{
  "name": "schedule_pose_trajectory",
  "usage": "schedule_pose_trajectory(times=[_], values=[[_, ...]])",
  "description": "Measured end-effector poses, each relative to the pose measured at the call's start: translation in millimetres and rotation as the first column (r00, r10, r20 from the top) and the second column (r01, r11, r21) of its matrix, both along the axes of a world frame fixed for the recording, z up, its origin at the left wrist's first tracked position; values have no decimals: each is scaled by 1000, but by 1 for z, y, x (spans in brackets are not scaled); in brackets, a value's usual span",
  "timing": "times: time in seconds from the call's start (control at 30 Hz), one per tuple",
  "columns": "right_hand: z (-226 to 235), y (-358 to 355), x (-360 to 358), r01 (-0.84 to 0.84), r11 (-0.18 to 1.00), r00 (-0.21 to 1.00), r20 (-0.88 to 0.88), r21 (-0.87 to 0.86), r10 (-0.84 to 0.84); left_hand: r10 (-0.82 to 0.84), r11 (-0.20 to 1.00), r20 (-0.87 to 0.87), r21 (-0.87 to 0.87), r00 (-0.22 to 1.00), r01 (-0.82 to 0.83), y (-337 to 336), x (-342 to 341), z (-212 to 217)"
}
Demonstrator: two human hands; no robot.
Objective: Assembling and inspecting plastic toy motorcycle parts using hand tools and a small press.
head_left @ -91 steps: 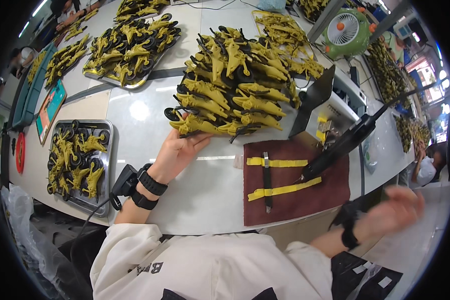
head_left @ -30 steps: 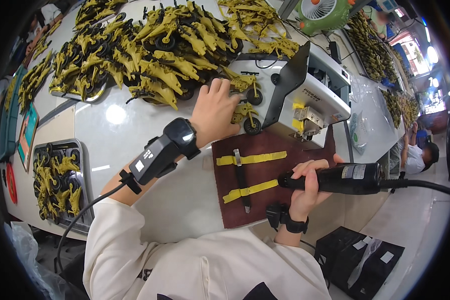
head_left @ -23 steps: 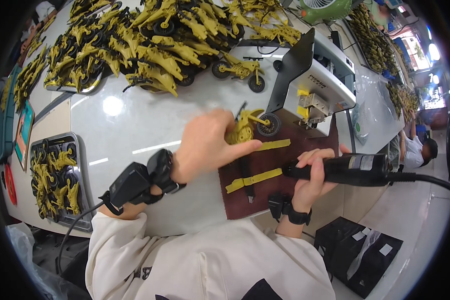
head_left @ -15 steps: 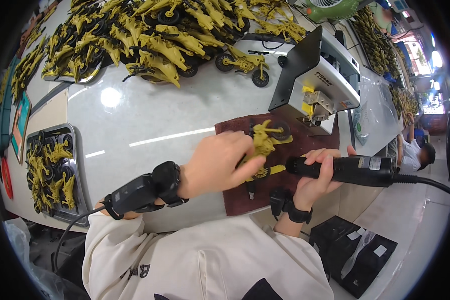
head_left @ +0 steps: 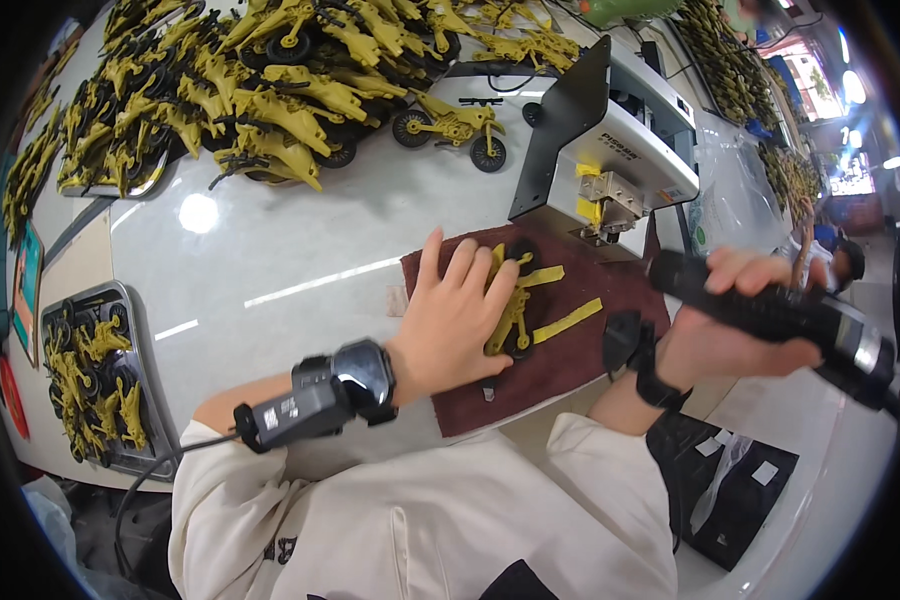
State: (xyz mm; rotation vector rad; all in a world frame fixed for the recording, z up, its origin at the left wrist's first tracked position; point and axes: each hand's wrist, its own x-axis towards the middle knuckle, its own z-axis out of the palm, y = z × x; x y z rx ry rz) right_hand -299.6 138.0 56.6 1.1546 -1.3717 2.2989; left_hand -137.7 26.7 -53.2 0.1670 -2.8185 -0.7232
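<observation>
A yellow toy motorcycle (head_left: 513, 320) with black wheels lies on a maroon cloth (head_left: 570, 362). My left hand (head_left: 452, 318) rests at its left side with the fingers stretched and spread, partly covering it. Two flat yellow strips (head_left: 568, 320) are on the cloth under and beside the toy. Wrapped around a black corded handheld tool (head_left: 692, 287), my right hand (head_left: 735, 335) holds it tilted above the right side of the cloth, apart from the motorcycle. Motion blurs that hand and the tool's rear end.
Behind the cloth stands a white and black machine (head_left: 640, 150) with a metal block in front. Yellow toy motorcycles (head_left: 270, 100) are heaped at the back left; one stands separate (head_left: 455, 125). A metal tray (head_left: 150, 375) at the left holds several more. Black boxes (head_left: 730, 490) sit lower right.
My right hand has drawn the tool rightward, away from the motorcycle, and tilted it. The left hand's fingers have spread, and the motorcycle now lies lower against the cloth.
</observation>
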Motion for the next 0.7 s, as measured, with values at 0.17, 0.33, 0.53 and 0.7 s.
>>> schedule_pose_trajectory(times=[0.17, 0.33, 0.53, 0.7], values=[[-8, -40, -20, 85, 986, 996, 20, 142, -89, 88, 995, 49, 44, 995, -90, 9, 15, -1], [-13, -38, -24, 24, 968, 991, 123, 251, -56, -23, 996, 20, 81, 1000, 22, -7, 20, -6], [-35, -5, 32, -396, 902, 914, 170, 170, 369, 49, 989, -49, 144, 998, -42, -2, 17, -21], [-45, -11, 40, -349, 926, 937, 51, 147, 345, 40, 983, -69, 183, 997, -27, -6, 17, -27]])
